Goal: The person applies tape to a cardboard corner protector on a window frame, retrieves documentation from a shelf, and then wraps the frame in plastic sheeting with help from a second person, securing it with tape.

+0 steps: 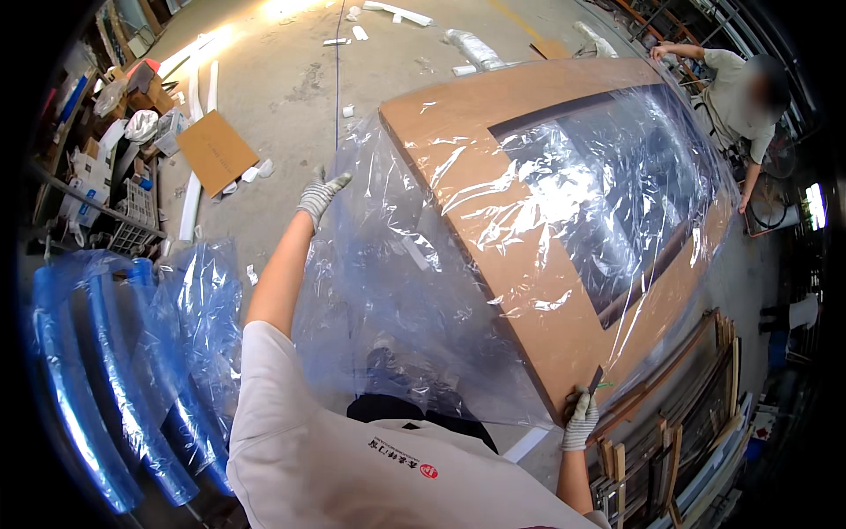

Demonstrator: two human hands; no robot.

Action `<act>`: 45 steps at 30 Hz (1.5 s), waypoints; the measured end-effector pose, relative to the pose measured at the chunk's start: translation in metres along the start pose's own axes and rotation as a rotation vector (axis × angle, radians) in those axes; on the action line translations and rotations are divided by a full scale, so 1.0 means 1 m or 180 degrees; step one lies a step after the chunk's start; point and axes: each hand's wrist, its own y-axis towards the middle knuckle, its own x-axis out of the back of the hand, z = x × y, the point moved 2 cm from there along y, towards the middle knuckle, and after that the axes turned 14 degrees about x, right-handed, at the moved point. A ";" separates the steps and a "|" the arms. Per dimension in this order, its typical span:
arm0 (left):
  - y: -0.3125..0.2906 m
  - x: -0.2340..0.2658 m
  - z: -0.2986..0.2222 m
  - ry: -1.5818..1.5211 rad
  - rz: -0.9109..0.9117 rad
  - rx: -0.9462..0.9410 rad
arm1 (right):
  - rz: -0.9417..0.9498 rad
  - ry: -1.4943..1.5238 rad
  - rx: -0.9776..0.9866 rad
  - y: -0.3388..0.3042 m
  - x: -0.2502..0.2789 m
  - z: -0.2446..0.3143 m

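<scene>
A large flat panel (493,212), faced with brown cardboard around a dark-framed glass section (608,194), lies under clear plastic film (397,256). The film spreads past its near left edge toward my body. My left hand (322,197), in a striped knit glove, is raised at the film's left margin, thumb and fingers apart. Whether it touches the film is unclear. At the panel's near corner, my gloved right hand (579,420) closes around a small dark flat object (596,379). A green bit shows beside it; its kind is unclear.
Another person (736,101) stands at the panel's far right, hands at its edge. Blue film rolls (106,370) stand at left, below a cardboard sheet (217,152) and a cluttered shelf (97,194). Frame strips (674,450) lean at lower right. White foam scraps (359,33) litter the floor.
</scene>
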 end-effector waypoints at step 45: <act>0.076 0.018 -0.006 -0.0727 0.1327 -0.0386 | 0.3610 -0.4493 0.1953 0.124 -0.586 0.138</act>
